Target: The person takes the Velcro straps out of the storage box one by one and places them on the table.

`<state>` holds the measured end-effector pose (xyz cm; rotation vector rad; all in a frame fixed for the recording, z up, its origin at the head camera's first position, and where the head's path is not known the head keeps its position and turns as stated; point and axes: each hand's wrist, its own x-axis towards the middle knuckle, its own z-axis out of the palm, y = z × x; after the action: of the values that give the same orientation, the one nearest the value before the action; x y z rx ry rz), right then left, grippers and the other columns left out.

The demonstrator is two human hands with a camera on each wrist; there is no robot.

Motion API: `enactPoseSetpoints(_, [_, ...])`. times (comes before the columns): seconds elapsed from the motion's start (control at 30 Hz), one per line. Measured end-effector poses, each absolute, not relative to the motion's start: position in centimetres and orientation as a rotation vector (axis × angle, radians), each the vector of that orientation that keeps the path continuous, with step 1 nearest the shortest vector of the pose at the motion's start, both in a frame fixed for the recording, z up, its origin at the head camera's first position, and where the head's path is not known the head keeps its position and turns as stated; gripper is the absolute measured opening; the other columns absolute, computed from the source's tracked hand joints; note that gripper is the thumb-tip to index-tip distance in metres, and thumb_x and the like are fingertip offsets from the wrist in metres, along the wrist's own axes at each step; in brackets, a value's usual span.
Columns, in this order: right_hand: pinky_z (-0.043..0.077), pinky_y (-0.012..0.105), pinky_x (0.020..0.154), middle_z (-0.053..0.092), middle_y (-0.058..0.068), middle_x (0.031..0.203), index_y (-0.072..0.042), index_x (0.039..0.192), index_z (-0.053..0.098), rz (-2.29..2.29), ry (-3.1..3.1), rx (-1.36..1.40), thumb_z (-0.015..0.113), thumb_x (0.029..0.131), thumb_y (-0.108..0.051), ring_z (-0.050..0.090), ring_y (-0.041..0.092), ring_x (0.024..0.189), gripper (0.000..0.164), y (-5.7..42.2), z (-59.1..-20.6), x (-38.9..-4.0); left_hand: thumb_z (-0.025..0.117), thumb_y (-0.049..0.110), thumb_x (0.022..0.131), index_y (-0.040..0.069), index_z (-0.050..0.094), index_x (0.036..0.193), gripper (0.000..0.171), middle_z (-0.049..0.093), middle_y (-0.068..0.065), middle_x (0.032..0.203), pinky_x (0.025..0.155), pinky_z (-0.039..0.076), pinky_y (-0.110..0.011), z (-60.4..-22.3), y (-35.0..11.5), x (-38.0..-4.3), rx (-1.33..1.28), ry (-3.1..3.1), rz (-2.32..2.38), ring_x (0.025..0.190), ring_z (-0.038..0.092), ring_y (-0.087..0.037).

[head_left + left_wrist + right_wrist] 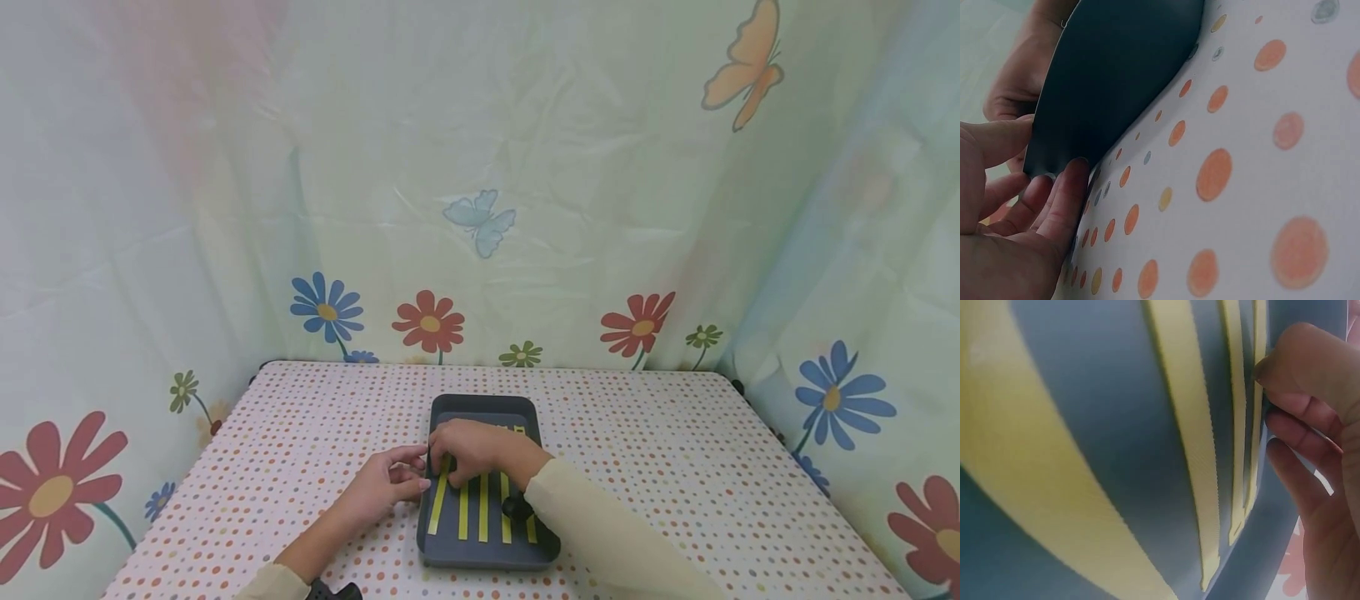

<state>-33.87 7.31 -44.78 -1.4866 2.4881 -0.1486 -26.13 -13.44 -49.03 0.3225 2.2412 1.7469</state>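
Observation:
A dark grey rectangular tray stands on the table, with several narrow yellow strips lying lengthwise side by side on its floor. My right hand reaches across into the tray at its left side. Its thumb and curled fingers pinch at the leftmost yellow strip, whose upper part is hidden under the hand. My left hand is beside the tray's left wall. Its thumb touches near the rim, and its extended fingertips rest against the outside of the wall.
A white tablecloth with coloured dots covers the table around the tray. Behind it and at both sides hang pale curtains printed with flowers and butterflies. A small round black object sits at the right wrist, overlapping the strips in the head view.

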Motion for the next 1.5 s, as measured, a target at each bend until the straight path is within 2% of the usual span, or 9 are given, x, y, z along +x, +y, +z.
enactPoseSetpoints(0.5, [0.052,0.017,0.086,0.065,-0.013,0.098,-0.024,0.089,0.078,-0.12,2.502,-1.547,0.084,0.083,-0.016,0.056,0.004,0.094,0.012,7.45,-44.77,-33.71,0.078,0.017,0.092,0.002,0.052,0.147,0.063,0.061,-0.012,0.121,0.077,0.062,-0.032,-49.1,-13.41,-26.26,0.32,2.238,1.748,0.092,0.069,-0.015])
enactPoseSetpoints(0.97, [0.049,0.013,0.08,0.062,-0.014,0.096,-0.025,0.086,0.078,-0.16,2.492,-1.643,0.082,0.08,-0.014,0.055,0.003,0.088,0.013,7.67,-45.13,-33.97,0.076,0.015,0.093,0.002,0.052,0.147,0.061,0.06,-0.014,0.123,0.077,0.062,-0.033,-48.8,-13.42,-25.89,0.325,2.248,1.765,0.093,0.068,-0.014])
enactPoseSetpoints(1.5, [0.047,0.01,0.075,0.062,-0.014,0.094,-0.024,0.085,0.078,-0.137,2.473,-1.701,0.083,0.079,-0.015,0.054,0.002,0.083,0.012,7.59,-45.03,-34.06,0.076,0.018,0.093,0.003,0.052,0.147,0.062,0.059,-0.013,0.123,0.078,0.062,-0.03,-49.28,-13.54,-26.17,0.341,2.237,1.765,0.094,0.069,-0.014])
